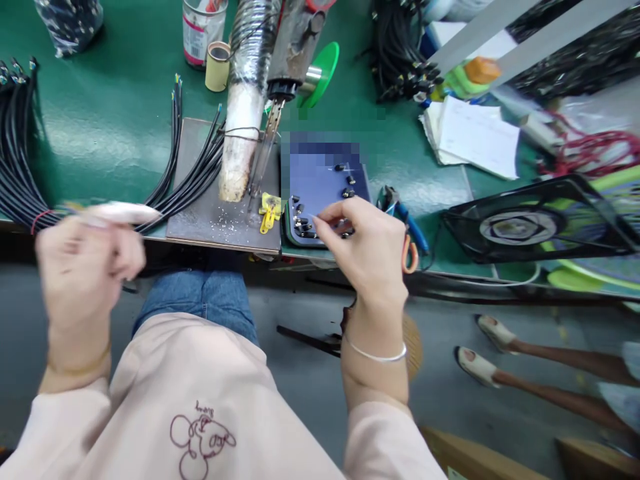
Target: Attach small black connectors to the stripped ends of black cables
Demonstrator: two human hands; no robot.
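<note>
Over the front edge of the blue tray (320,173), the thumb and forefinger of my right hand (367,247) are held near each other above small black connectors (303,225); whether anything is between them is hidden. My left hand (90,253) is curled and blurred by motion beside the bundle of black cables (20,167). Thin wire ends seem to stick out at its fingertips, but what it holds is too smeared to name. More black cables (193,180) lie on the brown board (195,223), next to a yellow clip (270,213).
A soldering iron (270,127) and a foil-wrapped duct (245,113) hang over the board. Pliers (407,220) and a black fan frame (540,220) lie to the right, with papers (475,137) behind. Another person's feet (483,353) show at lower right.
</note>
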